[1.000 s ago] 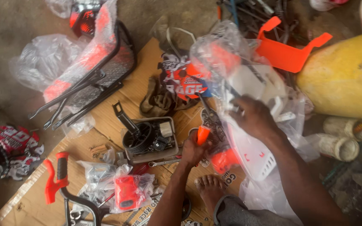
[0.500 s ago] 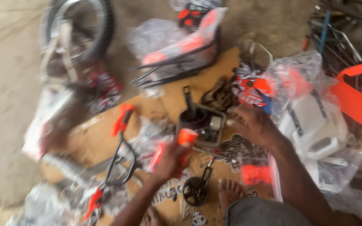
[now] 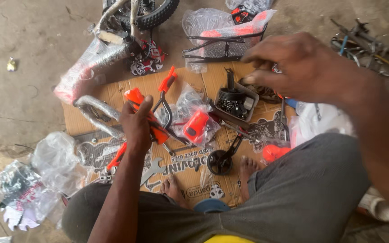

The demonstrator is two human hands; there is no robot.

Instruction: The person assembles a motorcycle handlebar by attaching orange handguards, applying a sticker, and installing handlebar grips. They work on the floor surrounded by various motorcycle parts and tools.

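Observation:
My left hand is closed around a small orange plastic part, held over the flattened cardboard. My right hand hovers high above a small tray of dark metal bits, fingers pinched together; whether anything is between them I cannot tell. Beside my left hand lie a black handlebar with an orange grip and an orange part in a clear bag. My bare feet rest on the cardboard's near edge.
A wheel with a knobby tyre and a wrapped bike frame lie at the back left. A black rack in plastic sits behind the tray. A black crank arm, a spanner, loose tools and plastic bags surround me.
The view has swung left and down. My left hand has moved left with the orange part. My right hand has lifted off the bagged parts and come up toward the camera.

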